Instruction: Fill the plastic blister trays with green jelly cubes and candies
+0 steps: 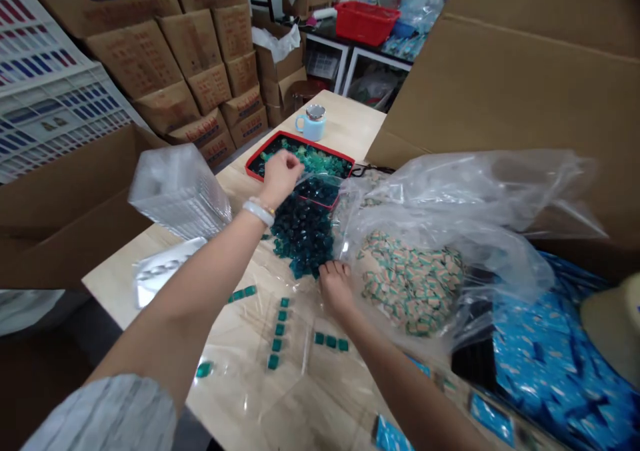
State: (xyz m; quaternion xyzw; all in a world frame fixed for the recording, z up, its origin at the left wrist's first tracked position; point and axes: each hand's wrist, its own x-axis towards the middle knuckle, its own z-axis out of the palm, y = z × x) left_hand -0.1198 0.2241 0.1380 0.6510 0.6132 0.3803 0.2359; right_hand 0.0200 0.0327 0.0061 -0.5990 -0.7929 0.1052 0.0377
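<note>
Bent and drawn close together, the fingers of the left hand are over the near side of the red-rimmed tray; whether they pinch a piece cannot be told. The right hand has its fingers curled narrowly down at the near right edge of the dark teal pile, and its grip on any piece is hidden too.

The pile lies mid-desk, between the transparent bag of small printed packets and the stack of transparent plastic containers by the left edge of the desk. The tray, with lighter green pieces in it, sits toward the far end, just on the near side of the blue mug.

Small, glossy pieces like these would probably be handled best with a light fingertip pinch, taken from the top or fringe of the heap so that neighbours do not slide. Keeping the left forearm raised should spare the column of five green squares and the short row of three toward the near edge. The loose bag film beside the right wrist could snag, so a low, short reach seems wise.
</note>
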